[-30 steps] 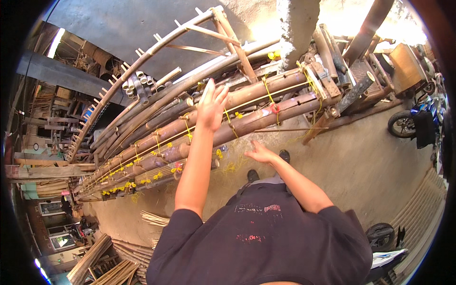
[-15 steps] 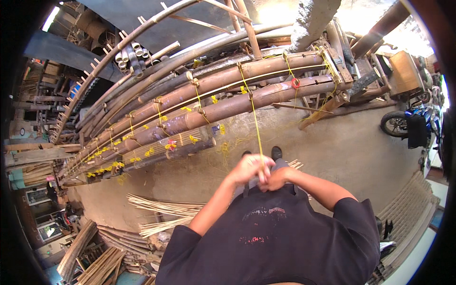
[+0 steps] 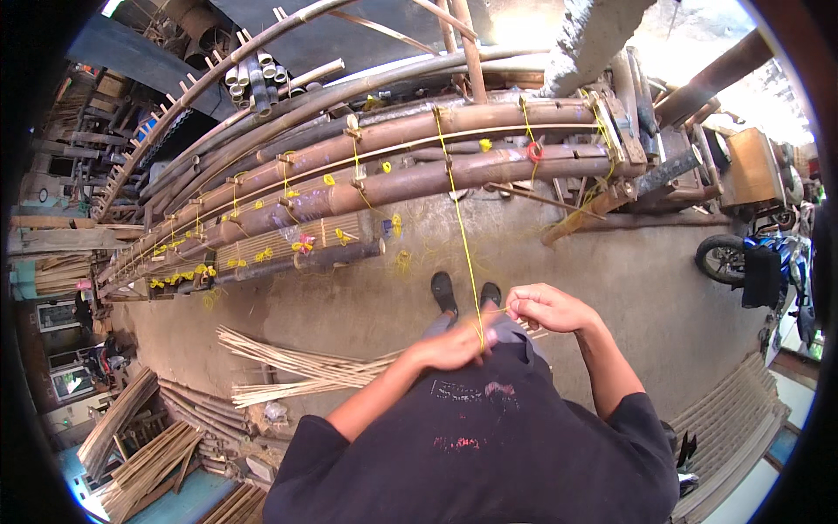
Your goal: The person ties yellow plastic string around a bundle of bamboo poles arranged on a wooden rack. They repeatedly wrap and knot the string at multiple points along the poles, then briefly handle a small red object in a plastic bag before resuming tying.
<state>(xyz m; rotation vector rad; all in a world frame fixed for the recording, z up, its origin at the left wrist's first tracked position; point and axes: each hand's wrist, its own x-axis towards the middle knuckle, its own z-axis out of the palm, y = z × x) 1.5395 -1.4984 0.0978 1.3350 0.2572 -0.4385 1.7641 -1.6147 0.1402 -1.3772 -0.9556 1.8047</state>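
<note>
A thin yellow cord point(image 3: 465, 240) runs taut from the bamboo pole point(image 3: 489, 168) of a long frame down toward my body. At waist height the cord reaches my left hand point(image 3: 461, 344), which is closed on it; motion smears its fingers. A short stretch of cord leads across to my right hand point(image 3: 552, 308), raised a little to the right, its thumb and fingers pinching the cord. More yellow ties hang along the frame, and a red ring-shaped coil point(image 3: 534, 153) hangs farther right.
Pale thin bamboo sticks point(image 3: 297, 371) lie on the floor at my left. Bamboo poles point(image 3: 196, 410) are stacked at the lower left. A blue motorbike point(image 3: 768, 271) stands at the right, with corrugated sheets point(image 3: 738, 428) below it. A concrete column point(image 3: 594, 44) rises behind the frame.
My hands, together before, have moved apart: the right outward to the right and slightly up, the left a little lower. A stretch of cord now spans them. The view has shifted slightly.
</note>
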